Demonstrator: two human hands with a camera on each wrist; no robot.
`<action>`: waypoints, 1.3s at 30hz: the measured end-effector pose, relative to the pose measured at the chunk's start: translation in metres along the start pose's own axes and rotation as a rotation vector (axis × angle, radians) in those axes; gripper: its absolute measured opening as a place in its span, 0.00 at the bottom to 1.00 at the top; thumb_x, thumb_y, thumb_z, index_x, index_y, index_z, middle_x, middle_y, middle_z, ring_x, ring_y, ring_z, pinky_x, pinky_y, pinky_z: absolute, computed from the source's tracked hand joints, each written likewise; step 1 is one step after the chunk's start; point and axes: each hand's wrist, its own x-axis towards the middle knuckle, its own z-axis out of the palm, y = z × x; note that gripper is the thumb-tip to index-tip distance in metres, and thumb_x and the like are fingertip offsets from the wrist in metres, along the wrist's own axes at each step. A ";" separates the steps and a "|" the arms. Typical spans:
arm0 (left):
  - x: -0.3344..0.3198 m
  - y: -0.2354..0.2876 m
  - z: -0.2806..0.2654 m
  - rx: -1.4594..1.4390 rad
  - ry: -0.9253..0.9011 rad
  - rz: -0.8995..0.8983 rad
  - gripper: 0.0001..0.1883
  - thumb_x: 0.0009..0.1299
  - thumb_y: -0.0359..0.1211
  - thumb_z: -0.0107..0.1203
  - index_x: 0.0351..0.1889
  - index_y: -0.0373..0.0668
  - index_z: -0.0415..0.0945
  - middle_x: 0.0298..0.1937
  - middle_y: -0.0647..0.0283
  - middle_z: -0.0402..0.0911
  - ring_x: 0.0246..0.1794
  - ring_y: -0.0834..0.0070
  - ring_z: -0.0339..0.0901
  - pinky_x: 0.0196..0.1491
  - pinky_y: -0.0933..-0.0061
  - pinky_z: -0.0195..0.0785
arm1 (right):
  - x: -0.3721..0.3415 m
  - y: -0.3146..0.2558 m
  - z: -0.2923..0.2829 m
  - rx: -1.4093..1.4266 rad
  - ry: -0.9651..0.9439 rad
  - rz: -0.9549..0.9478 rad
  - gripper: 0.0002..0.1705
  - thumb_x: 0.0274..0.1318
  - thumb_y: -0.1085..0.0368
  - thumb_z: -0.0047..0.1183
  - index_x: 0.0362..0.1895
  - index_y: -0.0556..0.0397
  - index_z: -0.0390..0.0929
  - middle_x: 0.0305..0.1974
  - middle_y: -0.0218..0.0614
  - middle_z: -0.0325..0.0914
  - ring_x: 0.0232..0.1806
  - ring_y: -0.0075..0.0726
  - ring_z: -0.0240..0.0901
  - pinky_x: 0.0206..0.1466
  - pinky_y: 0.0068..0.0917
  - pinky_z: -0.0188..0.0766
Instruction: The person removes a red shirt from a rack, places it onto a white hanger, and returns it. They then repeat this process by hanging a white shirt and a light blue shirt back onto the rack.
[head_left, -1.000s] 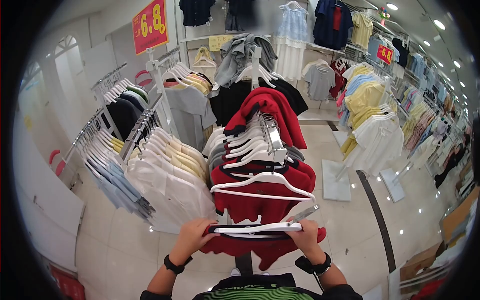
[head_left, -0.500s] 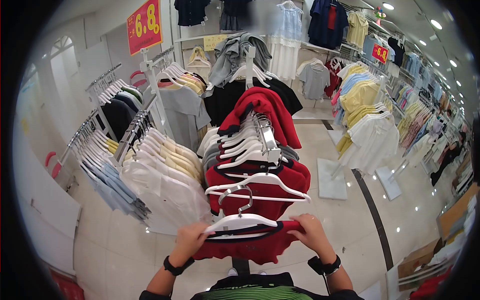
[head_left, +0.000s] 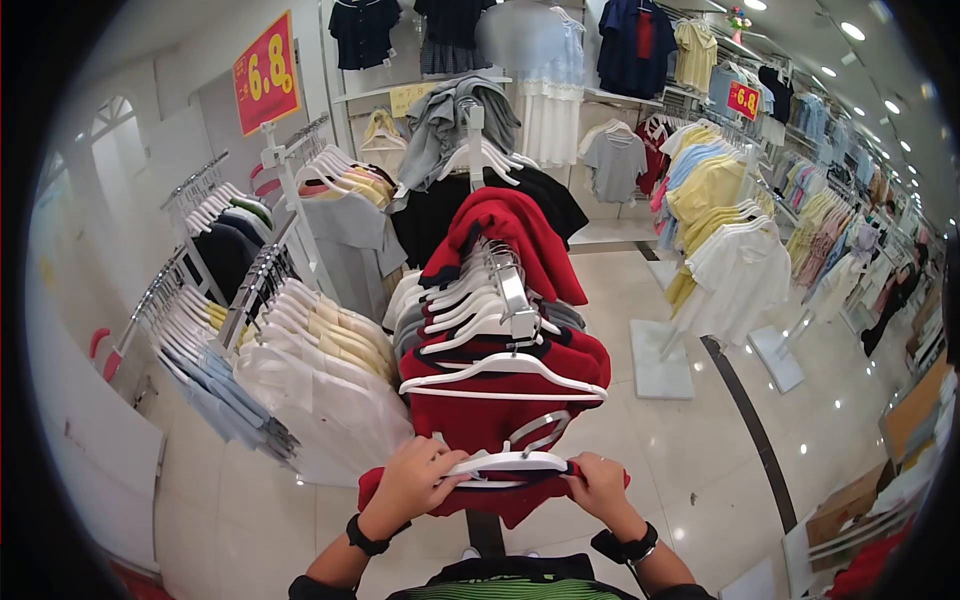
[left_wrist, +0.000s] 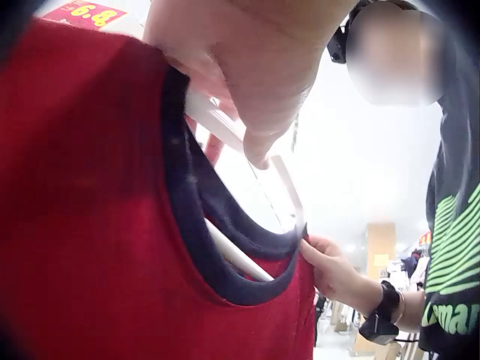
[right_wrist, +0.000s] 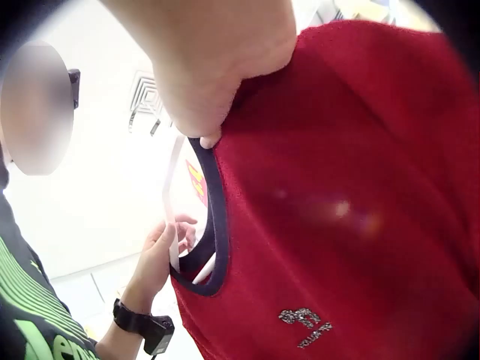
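At six o'clock, the curled left hand (head_left: pixel 408 488) grips a white hanger (head_left: pixel 515 461); the closed right hand (head_left: pixel 603 490) pinches its red, navy-necked knit top (head_left: pixel 512 503), seemingly mid-straightening, which calls for even tension.

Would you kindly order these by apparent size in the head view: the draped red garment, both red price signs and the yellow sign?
Largest first:
1. Draped red garment
2. Left red sign
3. Right red sign and yellow sign: too alike to rank
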 end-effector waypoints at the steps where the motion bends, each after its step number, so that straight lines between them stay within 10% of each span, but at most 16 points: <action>1: 0.002 -0.001 -0.003 -0.005 -0.002 0.006 0.14 0.53 0.33 0.60 0.38 0.43 0.77 0.31 0.63 0.73 0.32 0.64 0.71 0.34 0.66 0.63 | 0.000 0.001 -0.006 -0.005 0.003 0.005 0.11 0.40 0.67 0.60 0.29 0.53 0.73 0.22 0.37 0.71 0.22 0.43 0.70 0.24 0.35 0.64; 11: 0.005 -0.009 0.056 -0.113 0.010 -0.065 0.17 0.53 0.46 0.62 0.29 0.43 0.75 0.23 0.62 0.76 0.23 0.63 0.74 0.25 0.68 0.65 | 0.001 0.012 -0.020 -0.122 -0.026 -0.063 0.11 0.42 0.64 0.58 0.30 0.52 0.72 0.23 0.35 0.71 0.20 0.41 0.69 0.21 0.32 0.62; 23: 0.036 -0.004 0.043 -0.120 0.130 -0.059 0.10 0.50 0.33 0.63 0.23 0.42 0.74 0.27 0.64 0.72 0.20 0.69 0.72 0.21 0.73 0.63 | -0.009 0.042 -0.048 -0.142 0.073 -0.039 0.11 0.39 0.66 0.61 0.28 0.54 0.73 0.24 0.40 0.72 0.29 0.47 0.70 0.32 0.37 0.64; 29: 0.051 -0.003 0.036 -0.360 -0.044 -0.297 0.21 0.51 0.39 0.65 0.38 0.40 0.72 0.34 0.61 0.74 0.35 0.65 0.74 0.36 0.70 0.66 | -0.029 0.058 -0.030 0.058 -0.050 0.184 0.08 0.45 0.64 0.59 0.27 0.54 0.74 0.19 0.40 0.70 0.19 0.45 0.68 0.23 0.33 0.62; 35: 0.076 -0.047 0.040 0.023 0.270 -0.154 0.33 0.53 0.43 0.63 0.56 0.41 0.66 0.53 0.55 0.68 0.54 0.56 0.65 0.54 0.59 0.57 | -0.108 0.096 -0.107 -0.066 0.129 0.552 0.21 0.31 0.55 0.69 0.13 0.57 0.72 0.08 0.36 0.61 0.09 0.30 0.57 0.15 0.25 0.53; 39: 0.089 -0.071 0.069 -0.267 0.087 -0.313 0.18 0.58 0.38 0.60 0.43 0.39 0.75 0.32 0.54 0.77 0.33 0.59 0.75 0.38 0.67 0.67 | -0.138 0.091 -0.158 -0.404 0.168 0.750 0.22 0.27 0.54 0.71 0.13 0.58 0.74 0.07 0.39 0.61 0.09 0.35 0.57 0.15 0.27 0.53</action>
